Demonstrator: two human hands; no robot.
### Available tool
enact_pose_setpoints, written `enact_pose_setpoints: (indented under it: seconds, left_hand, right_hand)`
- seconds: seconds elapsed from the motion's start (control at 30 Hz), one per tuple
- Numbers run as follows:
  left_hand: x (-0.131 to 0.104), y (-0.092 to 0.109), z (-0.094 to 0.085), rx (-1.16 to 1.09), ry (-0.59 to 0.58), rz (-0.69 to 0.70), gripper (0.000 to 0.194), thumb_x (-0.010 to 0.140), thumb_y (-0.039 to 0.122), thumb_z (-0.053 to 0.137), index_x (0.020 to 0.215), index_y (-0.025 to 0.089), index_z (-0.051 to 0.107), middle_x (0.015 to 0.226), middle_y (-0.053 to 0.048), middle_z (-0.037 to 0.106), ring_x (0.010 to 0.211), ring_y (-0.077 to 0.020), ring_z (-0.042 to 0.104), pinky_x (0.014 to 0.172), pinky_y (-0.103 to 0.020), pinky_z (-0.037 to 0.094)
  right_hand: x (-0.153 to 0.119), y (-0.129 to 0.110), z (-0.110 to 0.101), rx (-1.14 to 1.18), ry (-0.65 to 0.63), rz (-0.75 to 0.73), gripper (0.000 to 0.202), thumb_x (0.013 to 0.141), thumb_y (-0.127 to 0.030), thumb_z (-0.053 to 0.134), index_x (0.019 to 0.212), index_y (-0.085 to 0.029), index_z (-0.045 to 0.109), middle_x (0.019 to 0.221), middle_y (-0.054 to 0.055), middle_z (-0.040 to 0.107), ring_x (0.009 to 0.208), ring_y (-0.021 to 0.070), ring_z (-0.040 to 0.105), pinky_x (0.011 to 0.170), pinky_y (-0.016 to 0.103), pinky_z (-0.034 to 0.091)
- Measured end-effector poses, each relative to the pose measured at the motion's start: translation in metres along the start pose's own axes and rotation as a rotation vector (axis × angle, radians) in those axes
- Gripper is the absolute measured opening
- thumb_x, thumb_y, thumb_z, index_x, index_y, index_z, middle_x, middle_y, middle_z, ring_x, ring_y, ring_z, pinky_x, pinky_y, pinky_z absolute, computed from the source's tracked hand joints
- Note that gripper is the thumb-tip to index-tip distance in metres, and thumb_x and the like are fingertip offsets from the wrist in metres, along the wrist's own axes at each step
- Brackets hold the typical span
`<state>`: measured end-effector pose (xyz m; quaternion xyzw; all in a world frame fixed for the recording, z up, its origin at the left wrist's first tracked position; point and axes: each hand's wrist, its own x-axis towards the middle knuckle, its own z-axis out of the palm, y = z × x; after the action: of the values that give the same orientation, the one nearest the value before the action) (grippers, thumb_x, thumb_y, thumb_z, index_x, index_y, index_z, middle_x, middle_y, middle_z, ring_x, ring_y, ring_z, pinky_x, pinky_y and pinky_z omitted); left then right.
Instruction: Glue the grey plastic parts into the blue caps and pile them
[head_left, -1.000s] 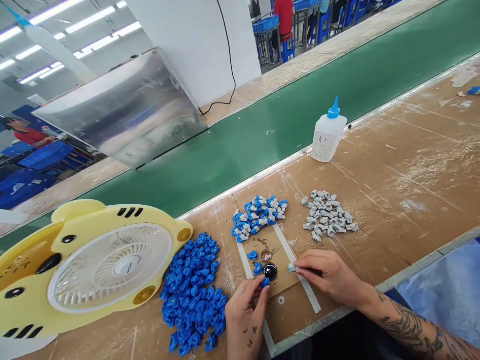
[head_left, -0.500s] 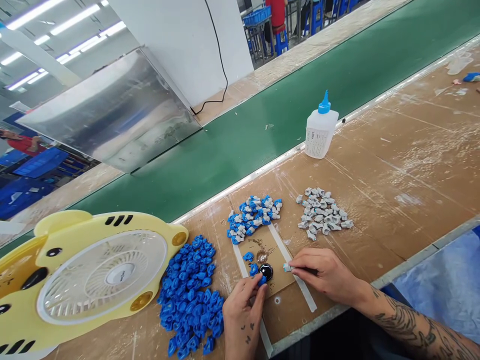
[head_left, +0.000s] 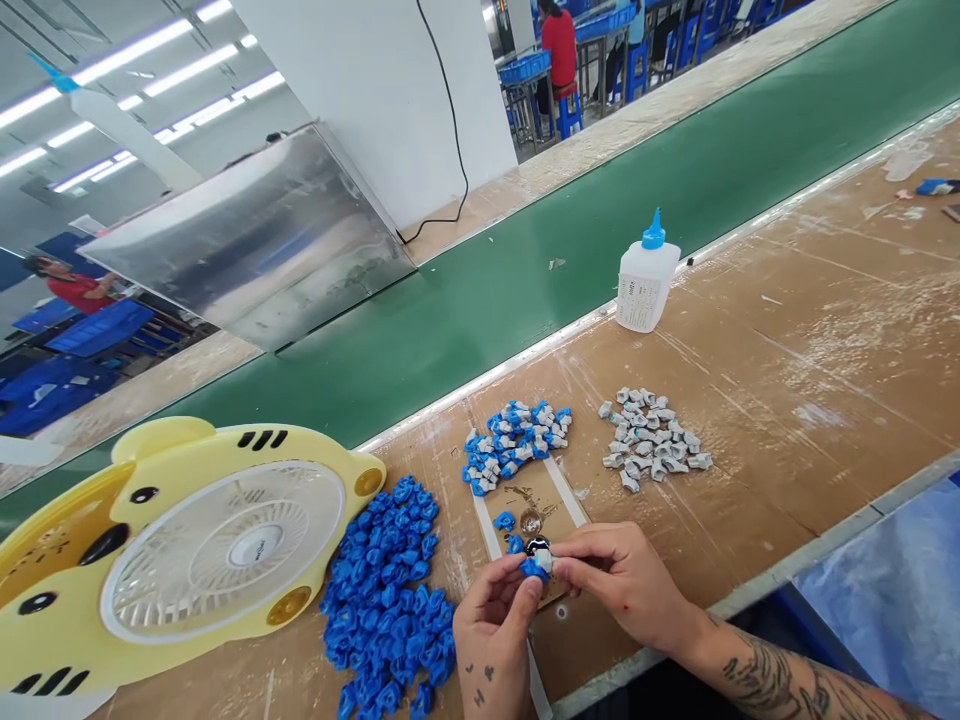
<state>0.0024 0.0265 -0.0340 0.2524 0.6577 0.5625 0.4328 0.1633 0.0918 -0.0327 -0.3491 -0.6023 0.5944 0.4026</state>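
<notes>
Between the fingertips of my left hand is a small blue plastic piece. My right hand pinches a small grey-white piece, which meets the blue one; how far they fit together I cannot tell. Just behind them, partly covered, is a small round dish of dark liquid. Two loose blue pieces lie beside it on a taped cardboard sheet. Beyond are joined blue-and-grey pieces. A heap of blue pieces lies left of my left hand, and grey pieces lie farther right.
A yellow animal-faced fan lies at the left. A white bottle with a blue nozzle stands by the green conveyor belt. Behind the belt are a metal panel and people in red.
My right hand has moved left, bringing the grey piece against the blue piece in my left hand. The camera view has shifted slightly.
</notes>
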Motion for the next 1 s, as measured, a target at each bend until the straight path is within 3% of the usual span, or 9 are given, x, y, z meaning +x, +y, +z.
enact_pose_setpoints:
  seconds: [0.2,0.5,0.6,0.7,0.87,1.0]
  left_hand:
    - [-0.002,0.016,0.003,0.001,-0.065,-0.067,0.035,0.053,0.043,0.093,0.075,0.019,0.081,0.076,-0.010,0.081,0.072,-0.0271,0.078,0.068,-0.035,0.065]
    - [0.005,0.026,0.007,-0.003,-0.024,-0.070,0.035,0.047,0.039,0.092,0.072,0.018,0.081,0.072,-0.010,0.081,0.069,-0.0262,0.077,0.066,-0.033,0.064]
    - [0.012,0.030,0.005,0.003,-0.030,-0.024,0.033,0.050,0.037,0.090,0.074,0.017,0.080,0.071,-0.010,0.080,0.064,-0.0233,0.074,0.058,-0.030,0.061]
    - [0.025,0.037,-0.004,0.087,0.001,0.026,0.033,0.052,0.038,0.088,0.076,0.017,0.079,0.075,-0.010,0.080,0.071,-0.0251,0.076,0.065,-0.032,0.062]
    - [0.058,0.044,-0.026,0.306,0.090,0.091,0.032,0.052,0.043,0.083,0.071,0.019,0.076,0.073,-0.009,0.080,0.073,-0.0282,0.076,0.071,-0.038,0.061]
    - [0.080,0.037,-0.022,0.342,0.079,0.101,0.031,0.051,0.043,0.081,0.069,0.018,0.076,0.066,-0.008,0.077,0.064,-0.0272,0.074,0.066,-0.038,0.059]
  right_hand:
    - [0.003,-0.007,-0.004,-0.259,-0.069,-0.223,0.043,0.101,-0.047,0.053,0.090,-0.017,0.081,0.075,0.007,0.077,0.066,0.0148,0.070,0.065,0.022,0.054]
    - [0.016,-0.007,-0.001,-0.345,-0.161,-0.175,0.031,0.099,-0.037,0.059,0.087,-0.019,0.080,0.074,0.005,0.075,0.067,0.0150,0.068,0.065,0.023,0.052]
    - [0.021,-0.014,-0.004,-0.321,-0.181,-0.183,0.023,0.095,-0.036,0.064,0.099,-0.019,0.079,0.081,0.005,0.076,0.069,0.0148,0.069,0.068,0.023,0.055]
    - [0.022,-0.022,-0.022,-0.395,-0.164,-0.219,0.024,0.094,-0.032,0.064,0.111,-0.018,0.073,0.089,0.005,0.076,0.070,0.0149,0.070,0.070,0.024,0.057]
    - [0.014,-0.011,-0.069,-0.816,0.024,-0.277,0.020,0.096,-0.020,0.052,0.097,-0.022,0.071,0.088,0.006,0.072,0.076,0.0189,0.070,0.070,0.029,0.057]
    - [0.008,0.010,-0.087,-1.113,0.044,-0.293,0.025,0.096,-0.018,0.047,0.087,-0.022,0.070,0.085,0.007,0.065,0.069,0.0187,0.066,0.065,0.030,0.056]
